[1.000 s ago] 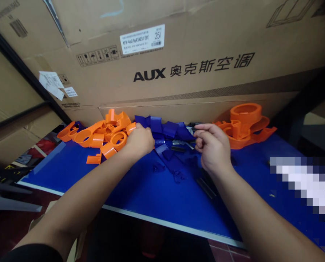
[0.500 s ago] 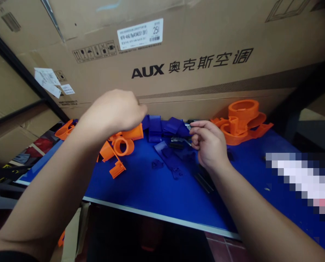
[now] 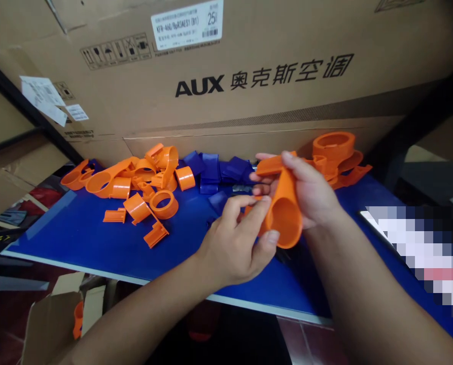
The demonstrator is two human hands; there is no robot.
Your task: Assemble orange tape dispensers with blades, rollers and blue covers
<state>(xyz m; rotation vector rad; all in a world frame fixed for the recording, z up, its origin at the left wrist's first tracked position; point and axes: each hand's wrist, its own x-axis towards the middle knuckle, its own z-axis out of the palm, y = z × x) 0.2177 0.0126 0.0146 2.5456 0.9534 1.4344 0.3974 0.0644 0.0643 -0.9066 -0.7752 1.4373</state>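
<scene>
Above the blue tabletop, both my hands are closed on an orange plastic part with a round ring end [image 3: 286, 223]. My right hand [image 3: 313, 187] grips it from behind and the right, thumb over its upper arm. From the lower left, my left hand [image 3: 237, 243] pinches the part beside the ring. To the left lies a pile of loose orange plastic parts [image 3: 140, 175], rings and clips among them. Several dark blue plastic pieces [image 3: 211, 170] lie behind my hands. Another group of orange parts [image 3: 333, 147] stands to the right, partly hidden by my right hand.
A large cardboard box [image 3: 135, 101] stands along the back of the blue table [image 3: 188, 253]. Black frame bars [image 3: 21, 101] rise at the sides. On the floor at lower left, an open carton [image 3: 53, 319] holds an orange part. A pixelated area covers the right edge.
My left hand has come from the orange pile at left to the middle, in front of my right hand. An orange part is now between both hands. My view has shifted slightly.
</scene>
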